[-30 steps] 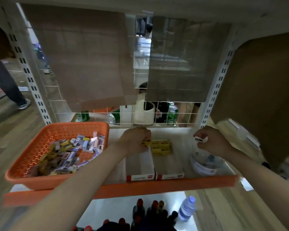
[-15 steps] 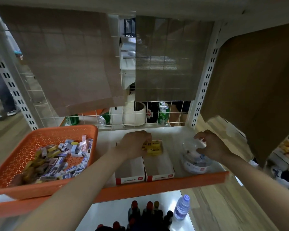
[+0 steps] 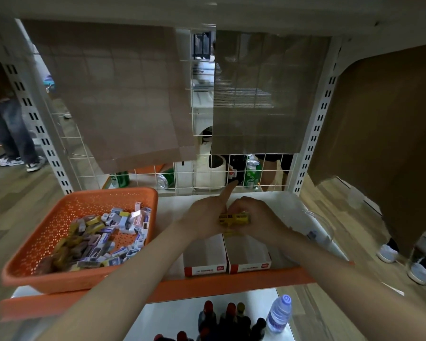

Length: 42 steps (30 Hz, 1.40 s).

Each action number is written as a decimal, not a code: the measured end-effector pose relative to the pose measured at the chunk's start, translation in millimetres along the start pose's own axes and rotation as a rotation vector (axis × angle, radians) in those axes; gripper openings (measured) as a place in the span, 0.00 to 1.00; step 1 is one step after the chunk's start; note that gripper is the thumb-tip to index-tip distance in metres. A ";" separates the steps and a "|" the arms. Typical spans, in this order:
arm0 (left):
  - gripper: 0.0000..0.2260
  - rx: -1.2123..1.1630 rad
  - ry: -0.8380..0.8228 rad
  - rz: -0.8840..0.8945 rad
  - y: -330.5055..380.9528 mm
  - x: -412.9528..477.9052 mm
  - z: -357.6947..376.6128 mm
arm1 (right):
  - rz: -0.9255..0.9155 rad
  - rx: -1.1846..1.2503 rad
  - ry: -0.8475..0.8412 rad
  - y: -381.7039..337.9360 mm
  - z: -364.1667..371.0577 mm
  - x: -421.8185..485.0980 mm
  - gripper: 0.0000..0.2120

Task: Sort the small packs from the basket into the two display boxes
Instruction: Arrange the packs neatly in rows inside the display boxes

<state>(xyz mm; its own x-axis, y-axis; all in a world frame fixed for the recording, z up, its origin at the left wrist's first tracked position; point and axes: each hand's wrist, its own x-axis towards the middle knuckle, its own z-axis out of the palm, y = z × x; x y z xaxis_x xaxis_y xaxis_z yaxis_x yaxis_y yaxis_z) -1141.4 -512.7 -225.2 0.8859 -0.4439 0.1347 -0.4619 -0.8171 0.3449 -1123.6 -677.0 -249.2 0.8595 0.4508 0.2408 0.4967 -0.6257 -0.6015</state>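
Observation:
An orange basket [image 3: 84, 203] at the left of the shelf holds several small packs [image 3: 103, 237], blue-white and yellow ones mixed. Two white display boxes with red fronts stand side by side at the shelf's front edge: the left box [image 3: 204, 269] and the right box [image 3: 250, 267]. Above the back end of the right box, a row of yellow packs [image 3: 235, 219] sits between both hands. My left hand [image 3: 204, 217] grips its left end, index finger sticking out straight. My right hand [image 3: 261, 217] curls over its right end.
A clear plastic tub [image 3: 317, 225] stands on the shelf right of the boxes. A wire grid with cans [image 3: 252, 173] behind it closes the shelf's back. Below are dark bottles [image 3: 226, 321] and a water bottle [image 3: 279, 313]. A person's legs [image 3: 12, 134] stand at far left.
My right hand has left the clear tub and come left onto the yellow packs. My left hand has stayed on the packs, its index finger now stretched out.

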 end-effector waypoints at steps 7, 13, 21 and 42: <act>0.45 -0.087 -0.002 0.020 -10.2 -6.5 0.7 | 0.002 -0.011 -0.037 -3.6 7.3 5.0 0.10; 0.43 -0.069 0.110 -0.002 -24.6 -5.5 7.2 | 0.051 0.056 0.027 -1.8 2.1 4.6 0.11; 0.41 -0.027 0.111 -0.054 -44.0 -12.7 6.6 | 0.250 0.415 0.214 1.7 -4.3 7.1 0.12; 0.20 0.058 -0.017 -0.052 -39.9 -4.7 16.7 | 0.326 -0.197 -0.045 39.7 5.0 16.0 0.16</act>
<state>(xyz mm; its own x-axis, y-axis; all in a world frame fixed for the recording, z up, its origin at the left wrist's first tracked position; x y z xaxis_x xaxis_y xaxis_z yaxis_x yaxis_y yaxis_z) -1127.8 -484.2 -255.1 0.9081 -0.4060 0.1025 -0.4174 -0.8590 0.2963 -1090.7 -691.5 -273.1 0.9721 0.2332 0.0245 0.2158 -0.8492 -0.4819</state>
